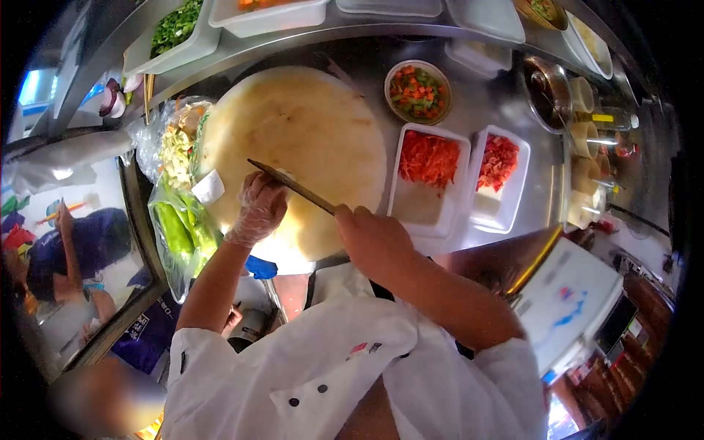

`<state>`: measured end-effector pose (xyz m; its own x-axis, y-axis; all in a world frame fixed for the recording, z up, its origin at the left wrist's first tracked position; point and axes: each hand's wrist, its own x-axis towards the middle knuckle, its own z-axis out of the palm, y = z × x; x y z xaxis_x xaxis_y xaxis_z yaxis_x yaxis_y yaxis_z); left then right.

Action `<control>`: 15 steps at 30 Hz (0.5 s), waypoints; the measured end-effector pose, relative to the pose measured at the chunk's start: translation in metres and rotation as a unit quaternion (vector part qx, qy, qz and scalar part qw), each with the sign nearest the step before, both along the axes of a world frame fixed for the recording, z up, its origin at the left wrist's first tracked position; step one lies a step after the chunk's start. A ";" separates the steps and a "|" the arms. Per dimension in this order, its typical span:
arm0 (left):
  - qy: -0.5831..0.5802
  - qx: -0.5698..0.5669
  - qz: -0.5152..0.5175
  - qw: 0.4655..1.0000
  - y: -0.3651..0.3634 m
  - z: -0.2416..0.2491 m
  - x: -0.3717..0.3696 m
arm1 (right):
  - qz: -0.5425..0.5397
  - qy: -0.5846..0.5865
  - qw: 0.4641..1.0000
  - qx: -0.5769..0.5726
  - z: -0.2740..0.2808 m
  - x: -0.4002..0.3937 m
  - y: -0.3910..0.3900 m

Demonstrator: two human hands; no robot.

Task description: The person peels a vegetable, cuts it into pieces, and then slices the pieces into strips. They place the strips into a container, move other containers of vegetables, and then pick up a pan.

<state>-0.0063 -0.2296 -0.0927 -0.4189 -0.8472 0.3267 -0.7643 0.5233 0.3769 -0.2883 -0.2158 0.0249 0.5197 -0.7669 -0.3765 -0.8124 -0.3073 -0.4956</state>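
A large round cutting board (323, 110) lies on the metal counter. My right hand (374, 238), bare, is closed round the handle of a knife (293, 185), whose dark blade points up and left over the board. Under and beside the blade, my left hand (262, 205) wears a clear plastic glove, its fingers bent and pressed together at the board's lower part. A small pale piece shows by its fingertips; what the fingers hold is mostly hidden.
Bagged green peppers (180, 227) and cut vegetables (178, 150) lie left of the board. White trays (422, 213) of red food and a bowl (418, 92) of diced vegetables stand right. A metal shelf (293, 40) runs along the back. Another person (110, 400) is lower left.
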 end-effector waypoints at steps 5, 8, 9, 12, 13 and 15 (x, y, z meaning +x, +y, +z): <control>0.032 0.001 -0.006 0.999 -0.001 0.002 -0.001 | -0.024 -0.005 0.999 0.038 -0.043 0.023 -0.012; 0.058 0.018 -0.007 0.998 0.005 -0.035 0.018 | -0.034 0.007 0.997 0.074 -0.061 -0.001 0.012; 0.073 0.038 -0.017 0.996 0.007 -0.046 0.027 | -0.024 0.036 0.992 0.115 -0.057 -0.017 0.020; 0.063 0.013 0.017 0.998 0.006 -0.003 0.008 | -0.045 0.061 0.986 0.149 -0.030 -0.076 0.049; 0.063 0.009 0.018 0.998 0.005 -0.002 0.005 | -0.027 0.037 0.994 0.098 -0.030 -0.098 0.066; -0.061 0.089 0.091 0.990 -0.009 0.003 0.001 | -0.006 0.011 0.999 0.044 -0.025 -0.120 0.085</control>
<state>-0.0048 -0.2386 -0.0897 -0.2815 -0.9519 0.1207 -0.8855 0.3062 0.3494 -0.4080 -0.1308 -0.0002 0.5019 -0.7367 -0.4532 -0.8263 -0.2535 -0.5030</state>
